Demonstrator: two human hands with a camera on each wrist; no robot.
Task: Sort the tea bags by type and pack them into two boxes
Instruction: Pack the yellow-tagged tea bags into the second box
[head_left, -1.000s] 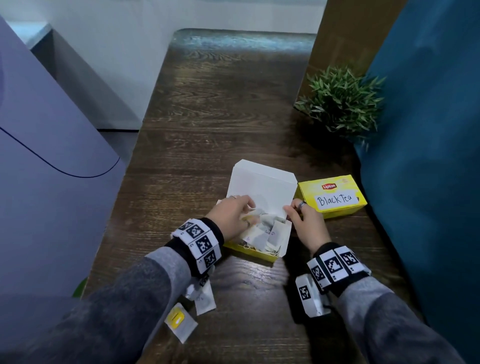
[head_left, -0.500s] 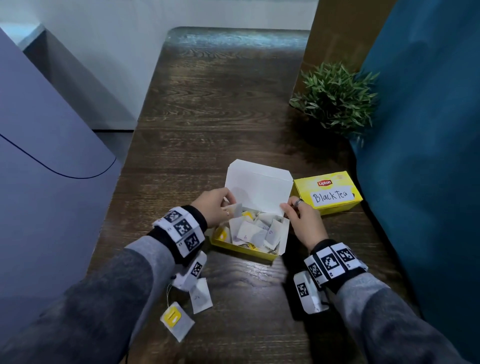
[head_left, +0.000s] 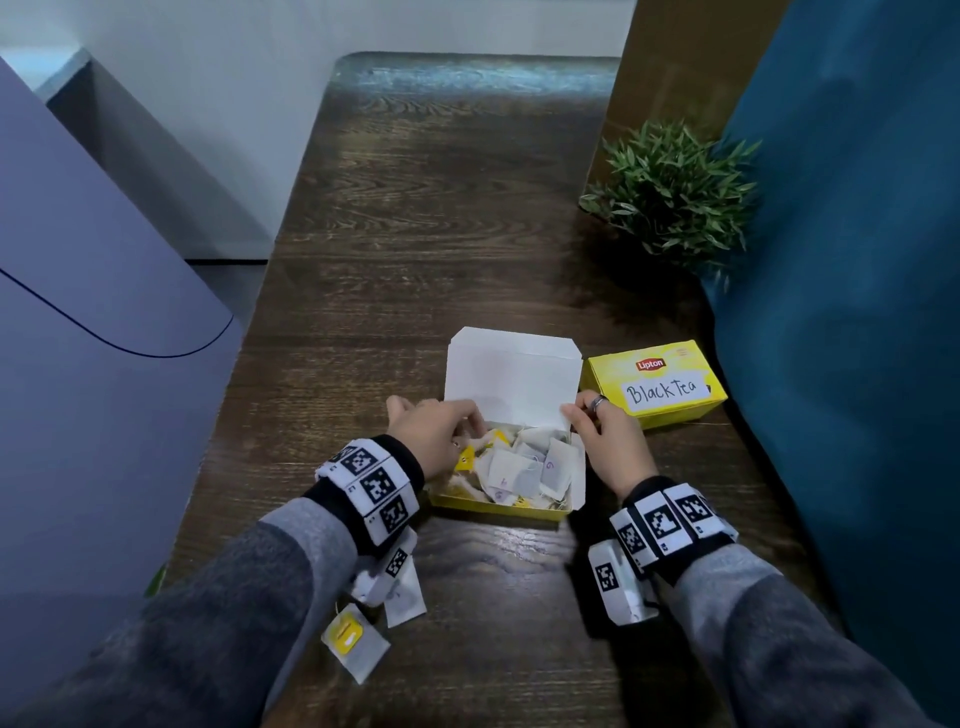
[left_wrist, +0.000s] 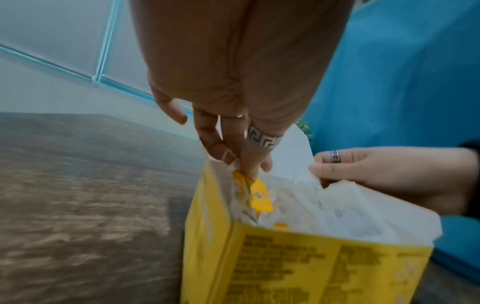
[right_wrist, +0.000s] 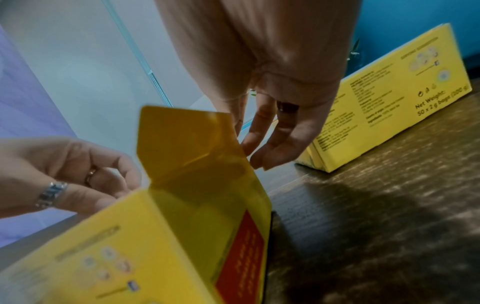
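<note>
Tea bags: most fill your open box; two loose bags lie nearer you.
Black Tea box: closed, right of it.
Left hand: fingertips pinch inside.
Right hand: fingers straight, steadying the side flap.

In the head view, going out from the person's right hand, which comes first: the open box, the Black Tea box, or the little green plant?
From the right hand:
1. Open box, its fingers touching the right side flap.
2. Black Tea box, closed, just right of and beyond the hand.
3. Green plant, far back along the table's right edge.
</note>
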